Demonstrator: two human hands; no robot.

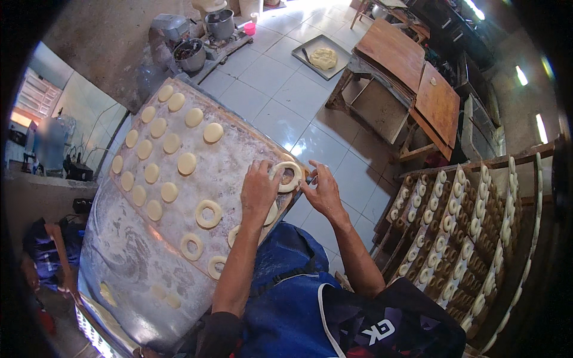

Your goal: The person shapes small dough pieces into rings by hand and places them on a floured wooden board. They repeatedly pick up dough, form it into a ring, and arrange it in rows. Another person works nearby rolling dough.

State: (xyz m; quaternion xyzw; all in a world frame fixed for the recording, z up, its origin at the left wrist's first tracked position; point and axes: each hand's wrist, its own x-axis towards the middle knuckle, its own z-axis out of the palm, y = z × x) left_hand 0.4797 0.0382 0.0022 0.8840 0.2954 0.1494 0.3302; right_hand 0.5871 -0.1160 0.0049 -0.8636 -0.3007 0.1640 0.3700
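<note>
A pale raw dough ring (280,185) lies between my two hands at the right corner of a floured board (239,161). My left hand (260,186) curls its fingers over the ring's left edge. On the other side, my right hand (323,190) is bent inward, its fingertips at the ring's right edge. A small dark thing shows beside those fingertips, too small to name. Whether the ring is lifted off the board, I cannot tell. Nearer me are more dough rings (208,224), some partly hidden by my left forearm. Flat dough rounds (187,163) cover the board's far left part.
At right stands a rack (471,238) holding rows of dough rings. Wooden boards (391,55) rest on a stand beyond. A tray (325,71) with a dough mass is on the tiled floor. Pots (219,25) are at the back. Another person (52,253) is at left.
</note>
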